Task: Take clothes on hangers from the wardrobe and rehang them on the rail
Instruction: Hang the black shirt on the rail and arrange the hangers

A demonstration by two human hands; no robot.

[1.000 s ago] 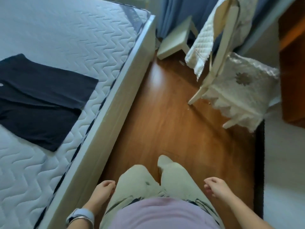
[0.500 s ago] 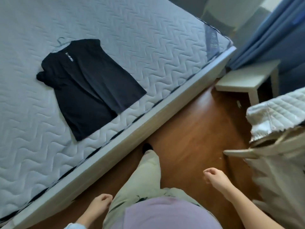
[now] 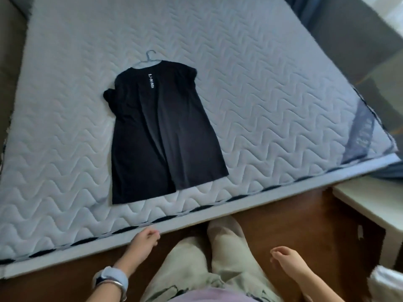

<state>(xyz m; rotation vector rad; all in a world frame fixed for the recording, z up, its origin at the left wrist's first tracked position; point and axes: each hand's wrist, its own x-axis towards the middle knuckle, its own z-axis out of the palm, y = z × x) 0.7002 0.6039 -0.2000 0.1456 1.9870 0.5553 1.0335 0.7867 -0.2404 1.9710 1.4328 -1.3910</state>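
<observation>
Item one: black short-sleeved T-shirt (image 3: pixel 161 136) of soft matte cloth, spread flat on the mattress well ahead of your hands, hem nearest you, one sleeve bunched at its left side. A vertical strip of white lettering runs below the collar — too blurred to read.

Item two: thin pale-blue wire hanger (image 3: pixel 148 59), its hook and a short length of shoulder showing past the collar; the rest is hidden inside the shirt.

Item three: pale grey quilted mattress (image 3: pixel 272 88), wavy zigzag stitching, dark piping along the near edge, on a white bed frame (image 3: pixel 192 217). Its left side is cut off by the picture.

Item four: glossy brown wooden floor (image 3: pixel 290 223) under you; a white low table (image 3: pixel 368 199) lies beyond your right hand, only partly in view.

Your left hand (image 3: pixel 145 239) hangs just beside the bed frame, fingers loosely curled, gripping nothing; a light-blue wristband (image 3: pixel 112 280) sits on that wrist. Your right hand (image 3: pixel 285 259) hovers over the floor — fingers bent, slack, empty. Both are well apart from the shirt.
</observation>
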